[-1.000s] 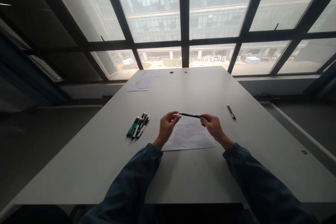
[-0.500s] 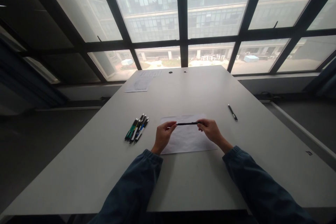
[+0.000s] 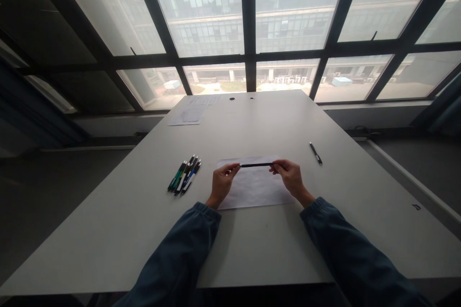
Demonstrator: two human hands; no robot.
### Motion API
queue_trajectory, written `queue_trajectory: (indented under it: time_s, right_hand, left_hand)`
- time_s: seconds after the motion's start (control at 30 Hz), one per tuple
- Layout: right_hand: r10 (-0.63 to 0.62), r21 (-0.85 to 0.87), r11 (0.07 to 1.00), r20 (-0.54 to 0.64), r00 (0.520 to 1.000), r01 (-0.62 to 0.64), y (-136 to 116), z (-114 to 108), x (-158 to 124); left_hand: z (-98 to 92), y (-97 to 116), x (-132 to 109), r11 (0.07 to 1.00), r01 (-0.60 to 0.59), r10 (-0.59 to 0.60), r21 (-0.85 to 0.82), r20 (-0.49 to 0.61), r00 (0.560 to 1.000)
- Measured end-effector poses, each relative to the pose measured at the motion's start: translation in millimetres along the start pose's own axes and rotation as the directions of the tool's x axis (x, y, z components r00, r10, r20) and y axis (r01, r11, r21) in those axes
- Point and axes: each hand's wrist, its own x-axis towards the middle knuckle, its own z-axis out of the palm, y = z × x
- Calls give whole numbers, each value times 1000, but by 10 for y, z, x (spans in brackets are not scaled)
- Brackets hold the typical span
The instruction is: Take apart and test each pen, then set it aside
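A dark pen (image 3: pixel 256 165) is held level between my two hands, above a white sheet of paper (image 3: pixel 255 192). My left hand (image 3: pixel 223 182) pinches its left end between thumb and fingers. At the other end, the fingertips of my right hand (image 3: pixel 290 176) are closed on it. Left of the paper lies a bunch of several pens (image 3: pixel 184 176), with green, black, white and blue barrels. One single black pen (image 3: pixel 316 153) lies apart on the right.
The white table (image 3: pixel 266 249) runs away from me towards large windows (image 3: pixel 201 9). Printed papers (image 3: pixel 187 114) lie at its far left, and two small dark round spots sit near the far edge. A small dark mark (image 3: pixel 416 206) is near the right edge.
The pen between my hands has risen slightly and now tilts a little up at its right end, and its barrel looks turned. The loose pens lie as before; the view has shifted slightly.
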Motion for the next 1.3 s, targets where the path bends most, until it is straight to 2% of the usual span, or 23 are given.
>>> queue_trajectory:
  time_s: [0.27, 0.77, 1.07, 1.3]
  right_hand:
    - [-32, -66, 997, -26, 999, 31, 59, -7, -5]
    - [-66, -132, 989, -34, 997, 61, 33, -22, -21]
    - [-77, -159, 985, -40, 996, 70, 37, -24, -33]
    - [-76, -179, 982, -46, 996, 67, 35, -26, -31]
  left_hand:
    - [0, 13, -2, 999, 20, -19, 45, -39, 999]
    - [-4, -9, 2, 999, -46, 46, 7, 19, 999]
    - [2, 33, -6, 1000, -9, 9, 7, 23, 1000]
    - [7, 26, -6, 999, -26, 25, 26, 39, 999]
